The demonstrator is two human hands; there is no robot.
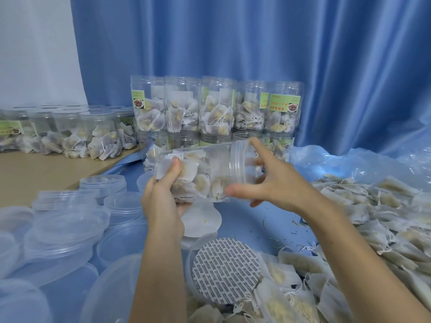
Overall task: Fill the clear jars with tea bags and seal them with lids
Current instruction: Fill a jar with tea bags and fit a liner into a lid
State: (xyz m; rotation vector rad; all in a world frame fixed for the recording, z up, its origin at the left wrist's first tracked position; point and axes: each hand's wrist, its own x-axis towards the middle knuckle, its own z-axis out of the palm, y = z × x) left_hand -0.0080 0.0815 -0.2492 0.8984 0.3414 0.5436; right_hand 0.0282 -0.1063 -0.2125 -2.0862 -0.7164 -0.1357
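jar (207, 173) held above counter, long axis near horizontal, threaded mouth toward person's right | left hand (163, 197) fingers wrapped round its base end | right hand (268, 183) at the mouth, fingers spread, grasping nothing | lids (70, 217) lie lower left, nearer left hand

green jar labels (285, 103) — red characters, unreadable

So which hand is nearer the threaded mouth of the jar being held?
Right. The right hand is spread around the jar's open mouth; the left hand grips the base end, away from the mouth.
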